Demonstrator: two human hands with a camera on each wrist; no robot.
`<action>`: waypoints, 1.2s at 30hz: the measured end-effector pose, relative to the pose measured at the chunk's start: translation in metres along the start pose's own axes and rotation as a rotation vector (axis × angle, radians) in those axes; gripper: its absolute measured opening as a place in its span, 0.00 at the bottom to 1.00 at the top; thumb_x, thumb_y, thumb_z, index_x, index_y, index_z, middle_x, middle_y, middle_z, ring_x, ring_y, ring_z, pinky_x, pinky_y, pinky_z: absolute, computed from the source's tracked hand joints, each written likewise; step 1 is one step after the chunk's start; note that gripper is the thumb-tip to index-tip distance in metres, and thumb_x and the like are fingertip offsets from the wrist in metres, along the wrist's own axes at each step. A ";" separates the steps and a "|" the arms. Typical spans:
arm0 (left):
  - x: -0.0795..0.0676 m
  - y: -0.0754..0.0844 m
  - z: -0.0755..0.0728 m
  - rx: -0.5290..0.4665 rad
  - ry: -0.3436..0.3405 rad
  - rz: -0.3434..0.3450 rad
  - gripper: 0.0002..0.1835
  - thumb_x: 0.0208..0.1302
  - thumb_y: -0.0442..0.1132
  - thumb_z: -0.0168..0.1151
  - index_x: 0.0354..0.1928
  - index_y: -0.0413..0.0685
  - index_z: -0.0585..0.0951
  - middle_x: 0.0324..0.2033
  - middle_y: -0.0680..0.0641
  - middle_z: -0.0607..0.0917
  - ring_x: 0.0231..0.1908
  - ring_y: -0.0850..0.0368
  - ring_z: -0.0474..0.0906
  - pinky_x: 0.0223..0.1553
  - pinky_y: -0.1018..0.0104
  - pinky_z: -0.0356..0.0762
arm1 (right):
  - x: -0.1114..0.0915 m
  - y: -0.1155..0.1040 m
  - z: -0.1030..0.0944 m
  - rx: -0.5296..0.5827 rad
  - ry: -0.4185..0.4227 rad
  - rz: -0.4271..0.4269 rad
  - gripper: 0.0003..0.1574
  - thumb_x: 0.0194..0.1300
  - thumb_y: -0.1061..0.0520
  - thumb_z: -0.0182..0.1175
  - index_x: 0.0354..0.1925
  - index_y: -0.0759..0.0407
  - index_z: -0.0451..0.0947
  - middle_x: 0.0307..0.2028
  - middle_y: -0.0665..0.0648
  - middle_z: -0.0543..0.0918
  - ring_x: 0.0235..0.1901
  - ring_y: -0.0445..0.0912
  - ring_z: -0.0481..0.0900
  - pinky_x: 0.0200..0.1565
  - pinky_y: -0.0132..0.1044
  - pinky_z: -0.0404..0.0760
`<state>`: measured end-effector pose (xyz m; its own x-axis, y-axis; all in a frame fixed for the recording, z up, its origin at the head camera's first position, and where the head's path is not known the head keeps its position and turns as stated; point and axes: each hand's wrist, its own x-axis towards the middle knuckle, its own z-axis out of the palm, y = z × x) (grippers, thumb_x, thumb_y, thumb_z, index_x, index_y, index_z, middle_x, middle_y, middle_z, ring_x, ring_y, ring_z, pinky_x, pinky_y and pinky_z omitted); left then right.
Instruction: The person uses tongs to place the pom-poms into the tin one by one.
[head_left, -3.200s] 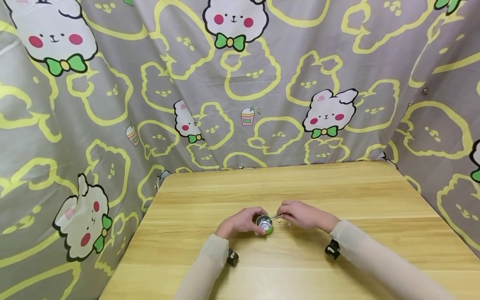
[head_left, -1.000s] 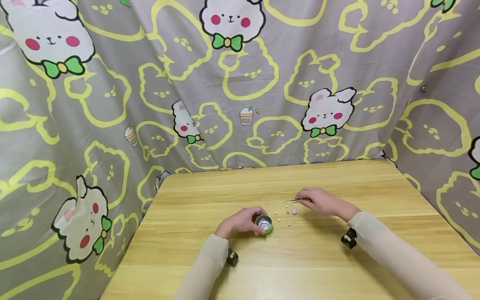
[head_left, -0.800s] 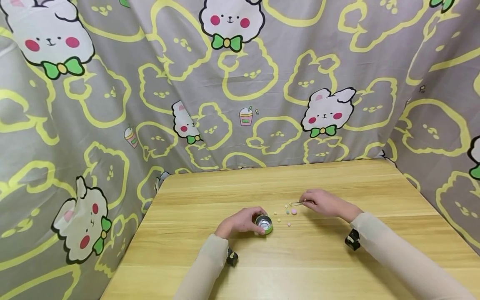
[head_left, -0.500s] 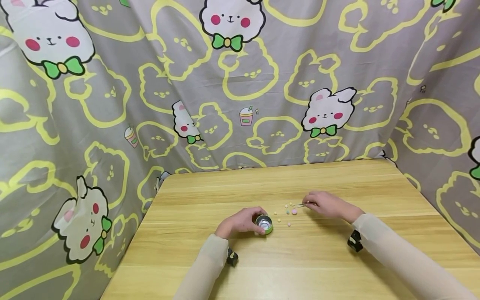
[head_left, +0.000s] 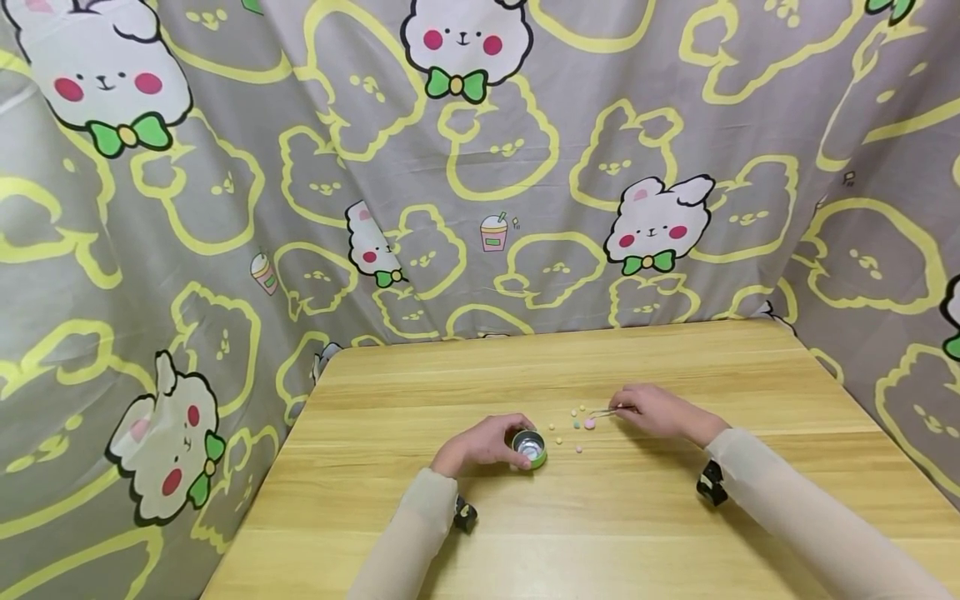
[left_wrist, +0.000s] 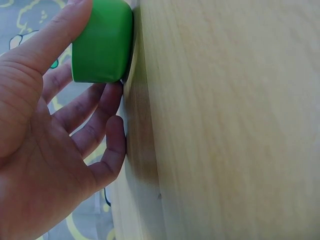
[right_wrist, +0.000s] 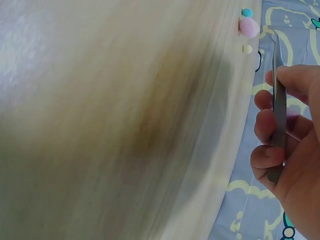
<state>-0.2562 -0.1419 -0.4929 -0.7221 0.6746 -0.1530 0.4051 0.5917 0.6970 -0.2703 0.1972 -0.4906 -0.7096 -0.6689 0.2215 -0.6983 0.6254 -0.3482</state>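
Observation:
A small round green tin (head_left: 532, 457) with a silvery inside stands on the table, its mouth facing up. My left hand (head_left: 491, 439) grips its side between thumb and fingers; the left wrist view shows the thumb across the green wall (left_wrist: 102, 47). Steel tweezers (right_wrist: 280, 107) with bent tips are held in my right hand (head_left: 654, 410), thumb on one side and fingers curled round the other. Their tips hover just beyond a pink pom-pom (head_left: 589, 424), the largest of several small balls. I see nothing between the tips.
Between tin and tweezers lie a teal pom-pom (head_left: 577, 425), several tiny yellow ones such as a yellow pom-pom (head_left: 552, 427), and a small pink one (head_left: 579, 450). A patterned grey curtain (head_left: 450, 275) surrounds the wooden table (head_left: 555, 533).
My right hand has moved the tweezers from over the tin to the far right side of the pom-poms, lately drifting slightly right and nearer. My left hand has stayed on the tin.

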 end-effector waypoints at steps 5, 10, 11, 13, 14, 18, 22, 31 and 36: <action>0.000 0.000 0.001 -0.005 0.002 0.000 0.24 0.51 0.45 0.74 0.49 0.54 0.76 0.39 0.59 0.79 0.41 0.65 0.74 0.46 0.70 0.70 | 0.001 0.002 0.003 0.008 -0.002 0.009 0.06 0.65 0.60 0.59 0.39 0.55 0.81 0.34 0.47 0.79 0.34 0.41 0.76 0.36 0.41 0.76; 0.000 0.000 0.000 -0.007 0.001 0.000 0.24 0.51 0.45 0.74 0.50 0.54 0.76 0.39 0.59 0.79 0.41 0.65 0.74 0.46 0.70 0.70 | 0.000 0.007 0.006 0.011 -0.019 0.016 0.06 0.66 0.61 0.58 0.39 0.53 0.81 0.34 0.46 0.79 0.36 0.42 0.77 0.37 0.42 0.76; 0.000 0.000 0.000 -0.006 0.001 0.000 0.24 0.51 0.45 0.74 0.50 0.54 0.76 0.39 0.59 0.79 0.41 0.65 0.74 0.46 0.70 0.70 | 0.000 0.008 0.006 0.012 -0.023 0.024 0.06 0.66 0.60 0.58 0.39 0.53 0.81 0.35 0.46 0.79 0.36 0.41 0.77 0.37 0.42 0.76; 0.000 -0.001 0.001 -0.008 0.002 0.004 0.24 0.51 0.45 0.74 0.49 0.54 0.76 0.39 0.59 0.79 0.40 0.65 0.74 0.46 0.70 0.70 | -0.001 0.010 0.007 0.017 -0.031 0.027 0.06 0.67 0.60 0.57 0.40 0.52 0.81 0.35 0.46 0.79 0.36 0.42 0.77 0.37 0.42 0.76; 0.000 -0.001 0.001 -0.006 0.003 0.006 0.24 0.51 0.45 0.74 0.49 0.54 0.76 0.39 0.59 0.79 0.40 0.65 0.74 0.46 0.70 0.70 | -0.001 0.011 0.007 0.018 -0.033 0.028 0.06 0.67 0.60 0.57 0.40 0.52 0.81 0.35 0.46 0.79 0.36 0.42 0.77 0.37 0.42 0.75; 0.000 -0.001 0.001 -0.004 0.002 0.003 0.24 0.51 0.45 0.74 0.49 0.55 0.76 0.39 0.60 0.79 0.41 0.65 0.74 0.46 0.70 0.70 | -0.001 0.011 0.007 0.020 -0.035 0.029 0.07 0.67 0.60 0.57 0.40 0.53 0.81 0.36 0.46 0.79 0.37 0.43 0.77 0.38 0.43 0.76; 0.000 0.000 0.001 -0.004 0.004 -0.007 0.24 0.51 0.45 0.74 0.49 0.56 0.76 0.39 0.60 0.79 0.41 0.66 0.74 0.46 0.70 0.70 | -0.001 0.009 0.007 0.013 -0.035 0.030 0.07 0.67 0.60 0.56 0.41 0.54 0.81 0.36 0.47 0.79 0.37 0.43 0.78 0.39 0.44 0.76; 0.000 0.000 0.001 -0.009 0.006 -0.010 0.24 0.50 0.45 0.74 0.49 0.56 0.76 0.39 0.60 0.79 0.41 0.65 0.74 0.46 0.70 0.70 | 0.003 0.006 0.008 0.007 -0.028 0.020 0.07 0.66 0.60 0.58 0.40 0.54 0.81 0.36 0.48 0.80 0.38 0.45 0.79 0.40 0.45 0.76; 0.001 0.000 0.001 -0.005 0.006 -0.010 0.24 0.50 0.45 0.74 0.49 0.56 0.76 0.39 0.60 0.79 0.40 0.66 0.74 0.46 0.71 0.70 | 0.004 0.009 0.011 0.004 -0.047 0.022 0.07 0.66 0.60 0.57 0.41 0.54 0.81 0.36 0.47 0.79 0.38 0.44 0.78 0.40 0.44 0.76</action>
<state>-0.2563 -0.1411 -0.4938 -0.7295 0.6661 -0.1553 0.3956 0.5961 0.6987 -0.2784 0.1954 -0.5023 -0.7198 -0.6729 0.1707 -0.6819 0.6391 -0.3558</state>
